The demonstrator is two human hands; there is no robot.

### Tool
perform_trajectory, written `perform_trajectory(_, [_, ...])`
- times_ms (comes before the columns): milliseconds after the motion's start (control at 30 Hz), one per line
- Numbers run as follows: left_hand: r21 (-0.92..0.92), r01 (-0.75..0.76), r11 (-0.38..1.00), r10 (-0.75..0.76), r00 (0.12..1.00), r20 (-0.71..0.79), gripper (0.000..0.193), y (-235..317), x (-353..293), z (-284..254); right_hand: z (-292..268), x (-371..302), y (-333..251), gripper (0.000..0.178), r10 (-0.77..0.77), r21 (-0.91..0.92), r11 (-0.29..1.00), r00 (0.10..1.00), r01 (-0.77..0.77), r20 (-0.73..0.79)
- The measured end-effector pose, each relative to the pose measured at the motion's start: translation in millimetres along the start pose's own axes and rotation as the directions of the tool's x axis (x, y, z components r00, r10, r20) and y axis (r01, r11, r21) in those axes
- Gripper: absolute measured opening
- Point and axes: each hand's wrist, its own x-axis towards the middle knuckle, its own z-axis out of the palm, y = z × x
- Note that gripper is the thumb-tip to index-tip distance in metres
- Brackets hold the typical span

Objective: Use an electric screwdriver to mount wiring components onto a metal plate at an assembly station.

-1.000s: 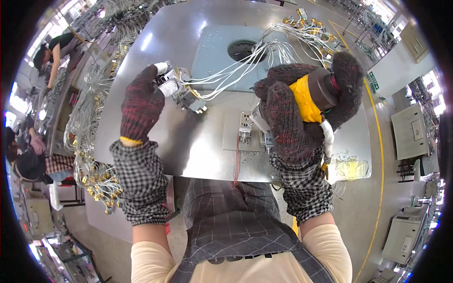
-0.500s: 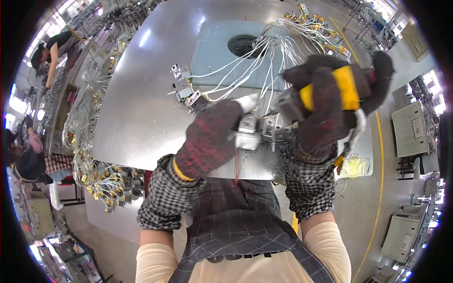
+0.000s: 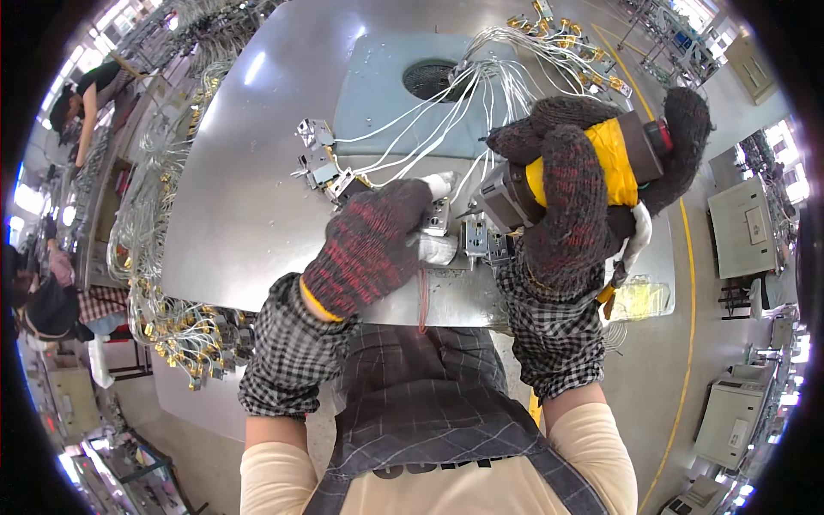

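My left hand, in a dark red-flecked knit glove with white-wrapped fingertips, is closed on a small metal housing near the table's front edge. Its fingers hide part of the housing. In my right hand, gloved alike, a dark power screwdriver with yellow tape round its body lies sideways. The driver's thin bit points left at the held housing; I cannot tell whether it touches. Just right of that housing sit more metal housings, partly behind my right hand. Several white cables run to a metal cluster at left.
A shiny metal table carries a blue-grey plate with a round dark hole. Wired brass-coloured parts lie at the far right, and cable bundles hang along the left. Another person works at far left.
The screwdriver was motion-blurred and now shows sharply, its bit shifted slightly left toward the held housing. My left hand keeps its hold. The whole view has shifted a little.
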Motion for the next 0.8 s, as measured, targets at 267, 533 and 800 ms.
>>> perform_trajectory(267, [-0.081,0.146,0.986,-0.134,0.981,0.14,0.054,-2.5,2.4,4.7,20.3,-7.6,2.7,0.079,0.02,-0.447,0.892,0.993,-0.068,-0.112])
perform_trajectory(533, [0.436,0.044,0.899,-0.019,0.998,-0.062,0.097,-26.2,-10.7,-26.7,-0.6,-27.0,17.8,0.074,0.34,-0.511,0.85,0.871,-0.124,0.354])
perform_trajectory(800, [0.282,-0.204,0.937,0.258,0.951,-0.169,0.032,-15.9,-4.7,10.9,-17.8,-4.0,25.1,0.077,-0.023,-0.347,0.923,0.923,0.167,0.383])
